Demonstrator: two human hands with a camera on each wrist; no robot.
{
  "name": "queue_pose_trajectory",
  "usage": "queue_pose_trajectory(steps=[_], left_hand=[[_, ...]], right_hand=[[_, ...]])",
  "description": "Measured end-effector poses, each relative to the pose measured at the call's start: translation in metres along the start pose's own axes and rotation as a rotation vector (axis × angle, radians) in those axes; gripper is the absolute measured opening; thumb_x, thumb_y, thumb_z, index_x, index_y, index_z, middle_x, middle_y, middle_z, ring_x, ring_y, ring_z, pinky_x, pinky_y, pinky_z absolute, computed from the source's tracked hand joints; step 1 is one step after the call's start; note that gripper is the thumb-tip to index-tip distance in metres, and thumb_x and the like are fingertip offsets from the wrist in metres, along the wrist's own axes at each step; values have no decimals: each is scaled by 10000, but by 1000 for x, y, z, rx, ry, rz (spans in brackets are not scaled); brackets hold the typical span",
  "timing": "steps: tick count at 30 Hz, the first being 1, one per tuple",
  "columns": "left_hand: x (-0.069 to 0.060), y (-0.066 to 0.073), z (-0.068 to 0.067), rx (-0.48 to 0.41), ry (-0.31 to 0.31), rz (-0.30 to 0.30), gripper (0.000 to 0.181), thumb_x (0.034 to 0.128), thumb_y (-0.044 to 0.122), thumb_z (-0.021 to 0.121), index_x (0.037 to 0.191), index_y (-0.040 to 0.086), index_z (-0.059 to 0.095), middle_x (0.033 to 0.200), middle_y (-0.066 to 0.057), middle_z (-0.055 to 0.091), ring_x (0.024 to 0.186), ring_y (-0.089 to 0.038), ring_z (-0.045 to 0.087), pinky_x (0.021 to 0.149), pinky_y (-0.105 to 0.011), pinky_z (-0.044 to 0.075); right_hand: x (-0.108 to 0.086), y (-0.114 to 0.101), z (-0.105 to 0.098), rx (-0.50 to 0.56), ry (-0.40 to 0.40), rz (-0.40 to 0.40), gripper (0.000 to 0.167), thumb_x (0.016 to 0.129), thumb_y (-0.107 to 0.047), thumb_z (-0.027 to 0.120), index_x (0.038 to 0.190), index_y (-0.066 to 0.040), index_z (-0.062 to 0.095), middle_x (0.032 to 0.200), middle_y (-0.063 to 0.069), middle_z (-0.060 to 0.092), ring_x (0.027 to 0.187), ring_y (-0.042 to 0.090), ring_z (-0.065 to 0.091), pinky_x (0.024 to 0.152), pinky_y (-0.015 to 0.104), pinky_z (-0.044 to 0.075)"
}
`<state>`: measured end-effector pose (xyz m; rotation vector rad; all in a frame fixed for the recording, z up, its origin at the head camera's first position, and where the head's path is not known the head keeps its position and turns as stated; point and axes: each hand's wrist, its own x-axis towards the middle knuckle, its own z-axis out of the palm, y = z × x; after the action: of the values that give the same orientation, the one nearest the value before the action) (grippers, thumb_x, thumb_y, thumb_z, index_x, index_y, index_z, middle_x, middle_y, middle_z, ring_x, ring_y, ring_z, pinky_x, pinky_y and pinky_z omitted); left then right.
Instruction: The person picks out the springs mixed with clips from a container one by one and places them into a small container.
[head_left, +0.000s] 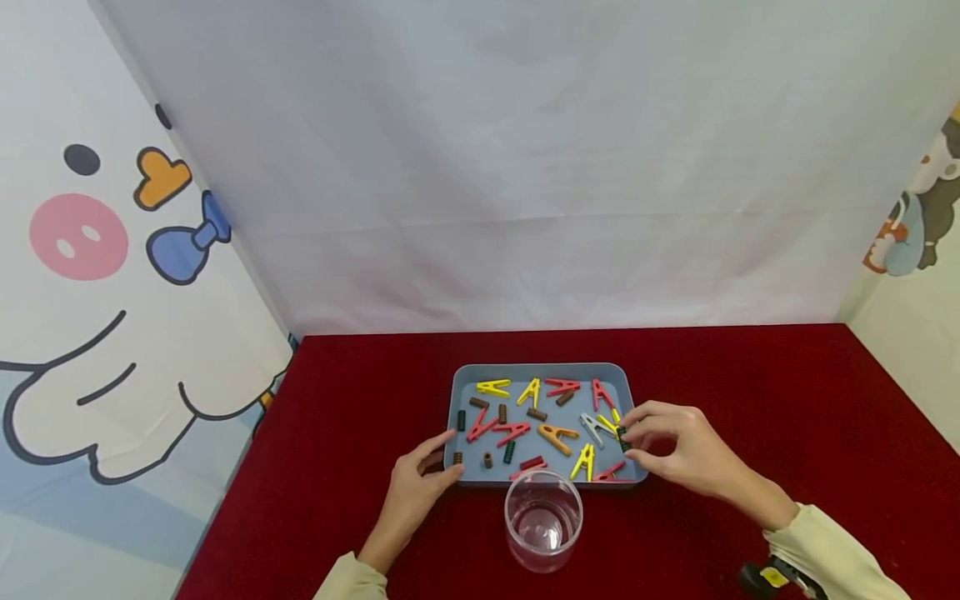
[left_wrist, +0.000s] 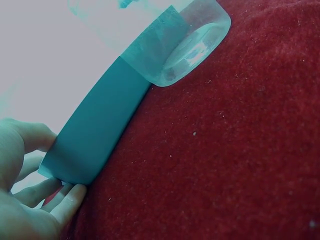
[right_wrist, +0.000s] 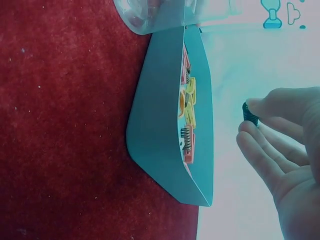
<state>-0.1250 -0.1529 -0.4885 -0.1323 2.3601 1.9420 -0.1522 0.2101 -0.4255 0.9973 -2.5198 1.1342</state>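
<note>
A dark green coil spring (right_wrist: pixel 249 115) is pinched between the thumb and fingertips of my right hand (head_left: pixel 675 442), above the right side of a blue-grey tray (head_left: pixel 551 372). At the tray's front left corner, my left hand (head_left: pixel 414 483) holds the edge, thumb at the rim and fingertips low against the outer wall (left_wrist: pixel 100 125). Inside the tray lie yellow clips (head_left: pixel 492 387), red clips (head_left: pixel 513 432), an orange clip (head_left: pixel 557 437) and a pale grey clip (head_left: pixel 592 428). Brown springs (head_left: pixel 537 413), dark green springs (head_left: pixel 510 452) and a red spring (head_left: pixel 532 462) are scattered among them.
A clear plastic cup (head_left: pixel 543 533) stands upright right in front of the tray, partly overlapping its front edge in the head view. Everything stands on a dark red cloth-covered table (head_left: pixel 375 392). A white curtain (head_left: pixel 540 167) hangs behind it, with printed cartoon sheets at both sides.
</note>
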Motion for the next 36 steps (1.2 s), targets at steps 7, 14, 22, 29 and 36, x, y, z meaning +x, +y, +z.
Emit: queue_pose_trajectory(steps=[7, 14, 22, 29, 36], left_hand=[[-1, 0, -1, -2, -5, 6, 526, 847, 119, 720, 1345, 118, 548, 1338, -145, 508, 1149, -285, 530, 811, -331, 507], [1, 0, -2, -11, -14, 9, 530, 841, 93, 721, 1342, 106, 549, 1352, -149, 493, 1144, -299, 535, 791, -325, 510], [-3, 9, -4, -27, -34, 3, 547, 840, 55, 710, 1354, 61, 525, 1387, -176, 453, 1175, -332, 512, 788, -323, 506], [0, 3, -4, -25, -33, -6, 547, 839, 52, 710, 1354, 60, 525, 1388, -175, 454, 1176, -325, 513, 796, -325, 505], [0, 2, -4, -36, -32, -1, 546, 837, 38, 708, 1353, 63, 528, 1379, -177, 463, 1170, -324, 517, 791, -308, 503]], right_hand=[[-1, -4, 1, 33, -7, 1, 214, 703, 0, 806, 824, -162, 735, 967, -15, 649, 715, 53, 586, 555, 288, 504], [0, -12, 2, 61, 2, -33, 278, 695, 14, 802, 854, -205, 735, 969, -16, 649, 684, 50, 570, 520, 274, 479], [0, -25, 3, 114, 3, -64, 272, 709, 8, 802, 876, -199, 739, 987, -5, 657, 711, 69, 579, 518, 270, 474], [-1, -31, 5, 128, -6, -54, 248, 729, -25, 803, 888, -204, 739, 1000, 6, 661, 706, 81, 562, 507, 259, 457], [1, -38, 7, 153, -2, -76, 288, 696, 44, 798, 874, -172, 737, 974, 59, 666, 711, 106, 577, 516, 209, 442]])
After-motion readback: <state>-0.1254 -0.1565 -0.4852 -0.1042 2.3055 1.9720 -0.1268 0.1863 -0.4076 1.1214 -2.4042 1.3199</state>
